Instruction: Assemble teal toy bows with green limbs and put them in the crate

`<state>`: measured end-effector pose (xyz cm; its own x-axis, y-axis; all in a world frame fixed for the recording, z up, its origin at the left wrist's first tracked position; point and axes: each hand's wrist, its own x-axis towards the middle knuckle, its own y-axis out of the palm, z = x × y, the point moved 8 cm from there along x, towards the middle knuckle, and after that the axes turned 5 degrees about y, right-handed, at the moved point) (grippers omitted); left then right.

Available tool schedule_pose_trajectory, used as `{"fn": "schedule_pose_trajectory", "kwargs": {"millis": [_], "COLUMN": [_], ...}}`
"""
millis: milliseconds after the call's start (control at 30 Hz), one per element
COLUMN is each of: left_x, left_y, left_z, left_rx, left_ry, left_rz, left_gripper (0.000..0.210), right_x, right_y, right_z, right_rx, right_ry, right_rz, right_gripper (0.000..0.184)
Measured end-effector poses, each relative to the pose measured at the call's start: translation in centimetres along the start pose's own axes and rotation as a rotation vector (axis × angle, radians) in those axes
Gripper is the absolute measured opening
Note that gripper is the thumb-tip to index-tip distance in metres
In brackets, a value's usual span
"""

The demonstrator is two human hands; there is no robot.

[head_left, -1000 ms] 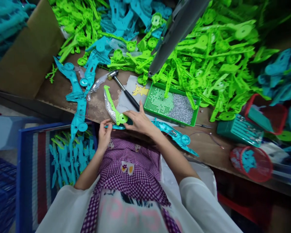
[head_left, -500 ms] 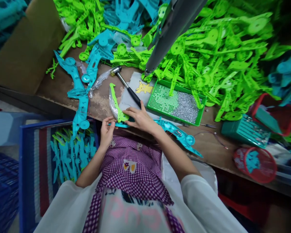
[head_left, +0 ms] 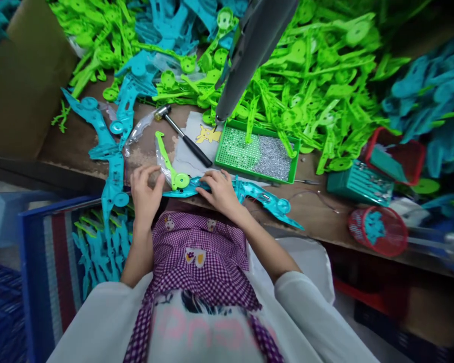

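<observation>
A long blue plastic toy half (head_left: 267,197) lies along the table's near edge. On its left part sits a bright green plastic arm (head_left: 180,180) with a round end and a clear plastic blade (head_left: 162,162) beside it. My right hand (head_left: 221,191) has its thumb and bent fingers on the middle of the blue half, covering part of it. Just left of the green arm, my left hand (head_left: 146,194) is raised, fingers curved and apart, with nothing in it. A hammer (head_left: 194,148) with a black handle lies beyond the hands.
A green tray (head_left: 257,151) holds many small metal pieces. Above it hangs a grey powered screwdriver (head_left: 245,65). Green parts (head_left: 318,85) are heaped behind. Joined blue halves (head_left: 111,146) lie at left, overhanging the edge. A red basket (head_left: 378,229) stands at right.
My left hand has let go of the blue half's left end and moved left, its fingers spreading. My right hand has come off the green arm onto the blue half. The view has shifted.
</observation>
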<state>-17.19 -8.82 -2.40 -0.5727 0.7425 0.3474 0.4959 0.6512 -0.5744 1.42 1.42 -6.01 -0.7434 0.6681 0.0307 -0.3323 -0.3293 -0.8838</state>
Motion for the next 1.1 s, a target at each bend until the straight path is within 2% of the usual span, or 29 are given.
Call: {"fn": "schedule_pose_trajectory", "kwargs": {"millis": [100,167,300,400,500,667,767,933,1100], "left_x": [3.6,4.6,3.0,0.7,-0.3,-0.7,-0.6,-0.6,-0.6], "left_y": [2.1,3.8,6.7,7.5,7.5,8.6,9.0,9.1,9.1], "left_z": [-1.8,-2.4,-2.0,-1.5,-1.7,-3.0,-2.7,-2.0,-2.2], "left_rx": [-0.063,-0.081,-0.06,-0.008,0.046,0.082,0.037,-0.03,-0.026], "left_ry": [0.089,0.117,0.146,0.184,0.224,0.314,0.293,0.236,0.222], "left_rz": [0.117,0.194,0.397,0.496,0.503,0.554,0.507,0.464,0.469], "left_gripper": [0.015,0.016,0.019,0.017,0.018,0.013,0.007,0.017,0.018], "right_x": [0.4,0.7,1.5,1.5,0.8,-0.1,0.0,0.4,0.4], "right_y": [0.7,0.7,0.8,0.7,0.3,0.1,0.0,0.0,0.3], "right_z": [0.1,0.2,0.3,0.1,-0.3,-0.9,-1.2,-2.0,-1.7], "right_rx": [0.015,0.021,0.042,0.067,0.052,-0.017,0.006,0.024,-0.072], "right_ry": [0.048,0.063,0.034,-0.008,-0.042,-0.077,-0.078,-0.008,-0.093], "right_rz": [-0.031,-0.04,0.027,0.096,0.113,0.119,0.103,-0.005,-0.03], "right_gripper": [0.023,0.022,0.025,0.028,0.028,0.027,0.031,0.034,0.031]}}
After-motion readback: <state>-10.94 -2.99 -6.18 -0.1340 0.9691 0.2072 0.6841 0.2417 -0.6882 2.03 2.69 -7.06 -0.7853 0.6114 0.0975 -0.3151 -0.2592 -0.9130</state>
